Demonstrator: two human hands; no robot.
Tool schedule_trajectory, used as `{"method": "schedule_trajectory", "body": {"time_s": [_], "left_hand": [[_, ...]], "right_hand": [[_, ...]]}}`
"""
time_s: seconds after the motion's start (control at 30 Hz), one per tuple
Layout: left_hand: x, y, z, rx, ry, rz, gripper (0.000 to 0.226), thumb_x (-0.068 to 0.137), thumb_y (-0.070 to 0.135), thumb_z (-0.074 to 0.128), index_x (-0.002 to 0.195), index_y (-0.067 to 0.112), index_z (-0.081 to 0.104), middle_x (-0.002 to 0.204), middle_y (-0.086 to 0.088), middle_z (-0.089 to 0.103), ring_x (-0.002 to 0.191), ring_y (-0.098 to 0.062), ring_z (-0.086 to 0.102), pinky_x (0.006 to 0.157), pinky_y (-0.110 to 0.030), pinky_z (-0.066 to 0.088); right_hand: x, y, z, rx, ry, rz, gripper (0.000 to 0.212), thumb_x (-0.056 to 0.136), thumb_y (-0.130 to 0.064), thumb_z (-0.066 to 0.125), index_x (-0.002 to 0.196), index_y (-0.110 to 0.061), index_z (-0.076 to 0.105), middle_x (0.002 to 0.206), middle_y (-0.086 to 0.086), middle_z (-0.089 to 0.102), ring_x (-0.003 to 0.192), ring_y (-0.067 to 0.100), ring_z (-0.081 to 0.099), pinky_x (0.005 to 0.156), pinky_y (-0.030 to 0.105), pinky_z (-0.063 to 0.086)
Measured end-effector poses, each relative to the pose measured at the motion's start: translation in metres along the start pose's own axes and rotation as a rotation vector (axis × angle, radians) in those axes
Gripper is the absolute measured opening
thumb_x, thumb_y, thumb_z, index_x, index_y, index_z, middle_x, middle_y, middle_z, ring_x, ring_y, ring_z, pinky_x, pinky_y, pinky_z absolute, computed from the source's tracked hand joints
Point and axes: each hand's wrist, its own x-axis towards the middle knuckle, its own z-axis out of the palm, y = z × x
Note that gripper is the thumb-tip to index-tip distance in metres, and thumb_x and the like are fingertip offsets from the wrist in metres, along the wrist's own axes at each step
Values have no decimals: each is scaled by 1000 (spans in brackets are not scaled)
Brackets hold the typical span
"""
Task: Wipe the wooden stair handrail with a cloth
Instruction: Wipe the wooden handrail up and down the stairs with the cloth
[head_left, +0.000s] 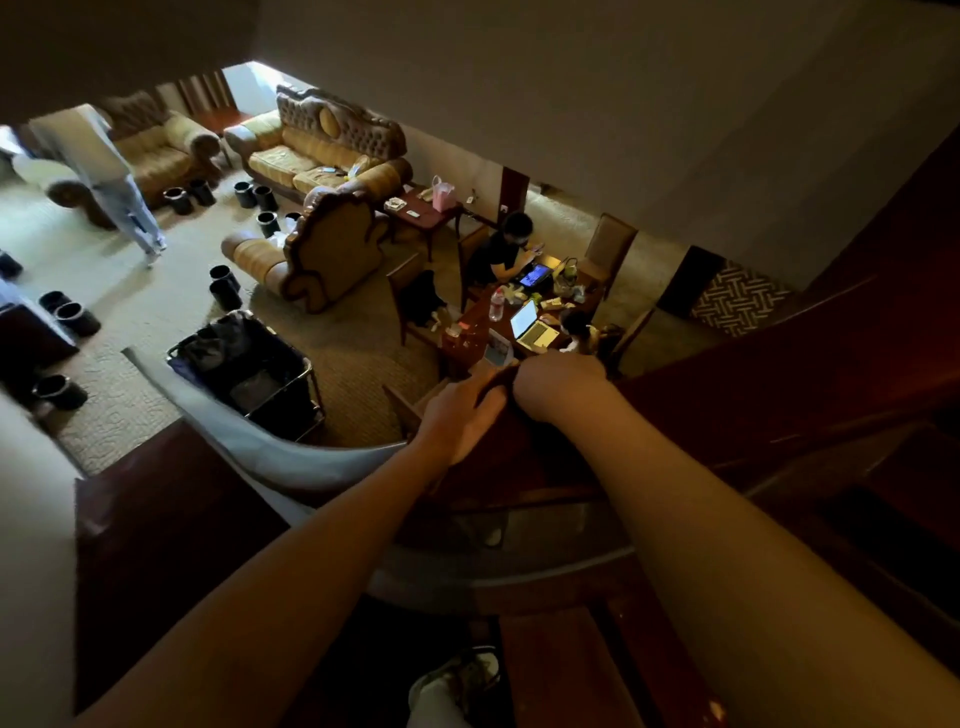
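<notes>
Two bare hands meet on a dark reddish wooden stair handrail (727, 395). The left hand (462, 421) lies with fingers curled over its top. The right hand (558, 387) closes around what seems a dark cloth (496, 382), bunched between both hands' fingertips.

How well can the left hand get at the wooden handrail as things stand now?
Probably yes: the left hand already rests against the dark handrail, beside the right hand, and nothing lies between. The cloth itself is too dark to make out.
</notes>
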Motion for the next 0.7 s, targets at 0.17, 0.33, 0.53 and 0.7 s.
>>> {"method": "schedule_trajectory", "body": {"time_s": [0.17,0.33,0.53,0.7], "left_hand": [[-3,-25,-5,10,48,-22,39,99,30,38,134,16,45,121,-7,60,107,-19,57,92,-31,41],[-26,6,8,-42,260,-2,37,97,36,36,125,17,50,113,-3,62,103,-18,59,95,-40,42],[-32,127,28,-151,318,168,39,99,30,36,136,18,40,127,1,53,118,-15,50,94,-22,32],[-29,246,49,-114,401,419,49,99,33,35,144,19,27,141,0,45,124,-19,47,89,-24,33]], "right_hand": [[5,-18,7,26,24,-64,39,99,-12,26,131,-11,48,138,13,47,130,33,39,107,50,25],[-35,9,1,-47,253,-159,31,99,-10,31,124,-10,50,125,12,56,115,31,53,99,45,36],[-95,106,-37,-61,537,-125,35,99,-19,37,134,-16,42,116,8,60,105,29,58,76,34,37],[-152,199,-64,66,768,-37,34,95,-17,44,127,-16,52,111,6,60,97,27,59,78,30,44]]}}
